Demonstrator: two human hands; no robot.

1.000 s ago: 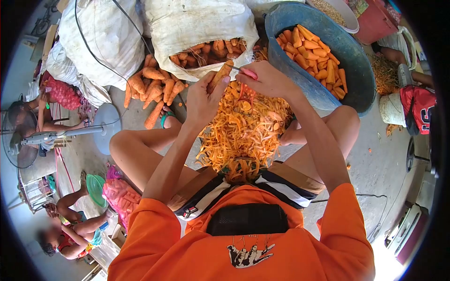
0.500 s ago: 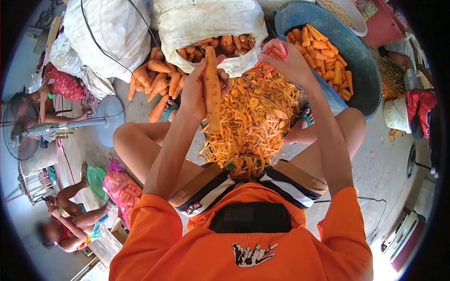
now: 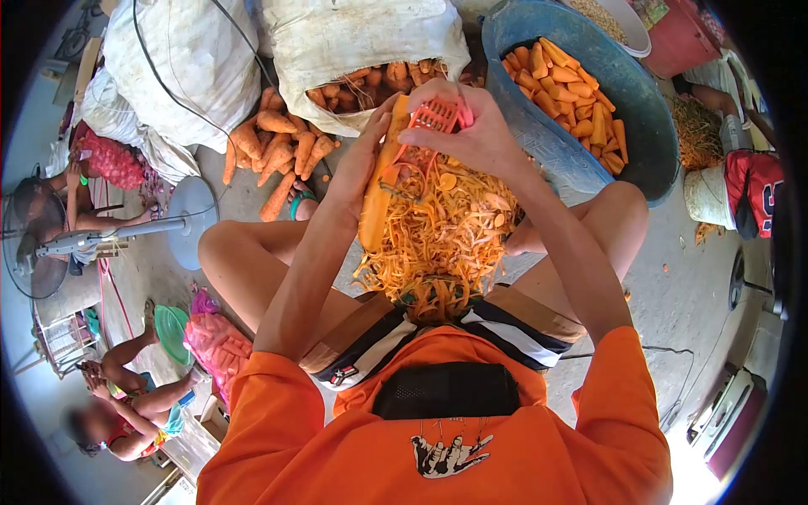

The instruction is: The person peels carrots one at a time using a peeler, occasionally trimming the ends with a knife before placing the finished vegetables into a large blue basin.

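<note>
My left hand point(image 3: 358, 172) grips a long carrot point(image 3: 380, 187), held upright over a heap of orange peelings point(image 3: 438, 244) between my knees. My right hand point(image 3: 475, 126) holds a red peeler point(image 3: 435, 118) against the carrot's upper end, with a strip of peel hanging below the blade. Behind the hands an open white sack point(image 3: 362, 42) shows unpeeled carrots. At the right a blue tub point(image 3: 547, 135) holds peeled carrots point(image 3: 572, 93).
Loose carrots point(image 3: 273, 151) lie on the concrete floor left of the sack, next to other white sacks point(image 3: 177, 67). A floor fan point(image 3: 109, 236) stands at the left. Other people sit at the lower left point(image 3: 126, 404) and far right point(image 3: 749, 185).
The right hand has come down from beside the tub and set the peeler on the carrot's top. The carrot now shows a peeled, brighter face and tilts slightly.
</note>
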